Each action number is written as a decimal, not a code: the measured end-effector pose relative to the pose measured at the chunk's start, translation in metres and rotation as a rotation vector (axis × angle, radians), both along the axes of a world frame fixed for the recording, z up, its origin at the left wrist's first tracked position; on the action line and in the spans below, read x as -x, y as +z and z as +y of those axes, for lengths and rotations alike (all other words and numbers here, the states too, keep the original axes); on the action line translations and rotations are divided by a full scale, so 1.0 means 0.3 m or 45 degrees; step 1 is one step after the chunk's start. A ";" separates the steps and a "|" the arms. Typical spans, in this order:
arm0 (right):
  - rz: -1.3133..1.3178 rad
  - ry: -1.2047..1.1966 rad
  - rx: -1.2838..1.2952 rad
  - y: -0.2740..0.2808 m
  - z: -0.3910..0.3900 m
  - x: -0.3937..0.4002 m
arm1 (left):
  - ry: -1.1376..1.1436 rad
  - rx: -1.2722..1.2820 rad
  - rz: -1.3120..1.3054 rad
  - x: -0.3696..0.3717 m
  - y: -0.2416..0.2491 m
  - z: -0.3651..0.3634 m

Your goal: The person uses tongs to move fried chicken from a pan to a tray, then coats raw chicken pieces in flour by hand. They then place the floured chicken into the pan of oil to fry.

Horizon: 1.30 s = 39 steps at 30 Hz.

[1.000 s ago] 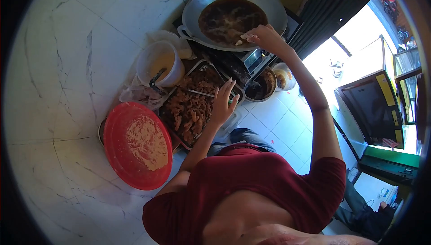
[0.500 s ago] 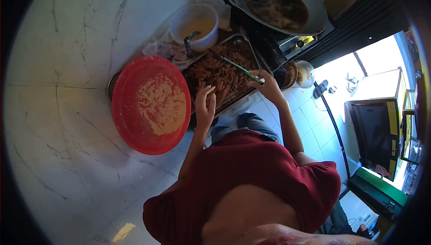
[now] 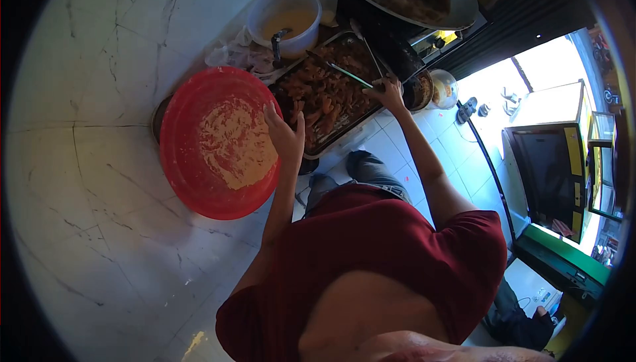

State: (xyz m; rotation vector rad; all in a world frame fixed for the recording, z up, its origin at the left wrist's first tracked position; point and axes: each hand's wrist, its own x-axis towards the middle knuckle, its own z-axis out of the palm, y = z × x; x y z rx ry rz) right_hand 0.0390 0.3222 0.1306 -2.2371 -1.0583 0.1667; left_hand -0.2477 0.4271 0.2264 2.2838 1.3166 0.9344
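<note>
My left hand (image 3: 285, 135) is open, thumb apart from the fingers, over the right rim of a red basin (image 3: 182, 183). Pale flour (image 3: 232, 143) covers part of the basin's bottom. Closed around the end of a slim green-handled utensil (image 3: 351, 75) is my right hand (image 3: 389, 93), at the right edge of a metal tray (image 3: 351, 133). The utensil's dark tip reaches over the tray. Brownish pieces of meat (image 3: 318, 93) fill much of the tray.
Beyond the tray stands a white tub (image 3: 308, 40) of yellowish liquid, a dark handle in it. A wok (image 3: 464, 14) of dark, frothy liquid sits on a stove at the upper right. Small containers (image 3: 442, 89) flank the tray, and a television-like cabinet (image 3: 546, 176) stands right.
My left hand has moved left from above the meat to the basin's rim. My right hand has shifted slightly away from my body with the utensil, its tip still over the tray.
</note>
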 end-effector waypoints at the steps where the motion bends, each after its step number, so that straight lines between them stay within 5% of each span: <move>1: 0.019 0.037 0.018 -0.007 0.001 -0.018 | 0.015 -0.002 0.021 -0.012 -0.006 0.004; 9: 0.239 0.289 -0.004 0.038 0.015 -0.101 | 0.101 0.002 0.057 -0.033 -0.024 0.009; 12: 0.724 0.258 0.306 0.107 0.048 -0.138 | 0.147 0.016 0.083 -0.044 -0.010 0.003; 15: 0.195 0.210 -0.272 0.097 0.056 -0.095 | 0.218 0.041 0.092 -0.049 -0.013 -0.001; 16: 0.340 0.248 0.064 0.110 0.055 -0.109 | 0.233 0.033 0.090 -0.050 -0.022 0.000; 19: 0.446 0.327 0.147 0.173 0.042 -0.088 | 0.258 0.019 0.091 -0.046 -0.033 0.000; 22: 0.250 0.322 -0.012 0.223 -0.004 -0.033 | 0.244 0.011 0.082 -0.056 -0.020 -0.007; 30: 0.563 0.139 -0.216 0.377 -0.238 0.069 | 0.101 -0.175 -0.145 -0.074 0.017 -0.020; 39: 0.643 -0.086 -0.091 0.591 -0.611 -0.017 | -0.930 0.524 -0.303 -0.397 -0.031 -0.314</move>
